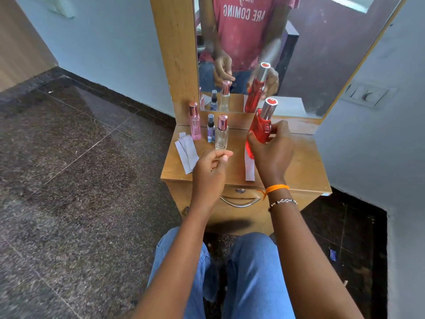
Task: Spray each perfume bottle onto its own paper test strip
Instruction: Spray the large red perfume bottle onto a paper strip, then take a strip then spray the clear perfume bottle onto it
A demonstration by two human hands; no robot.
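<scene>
My right hand (270, 150) grips a red perfume bottle (259, 127) with a silver cap, held tilted above the wooden dressing table (303, 166). One paper strip (249, 168) lies on the table below that bottle. My left hand (210, 168) hovers over the table's front with its fingers loosely curled and nothing in it. Behind it stand a clear bottle with a pink cap (222, 133), a small purple spray bottle (211, 131) and a pink bottle (195, 122). Several paper strips (187, 153) lie in a pile at the table's left.
A mirror (264, 42) stands at the back of the table and shows the bottles and hands reflected. A drawer with a metal handle (239, 202) is below the tabletop. My knees in blue jeans are close to the drawer. Walls flank the table on both sides.
</scene>
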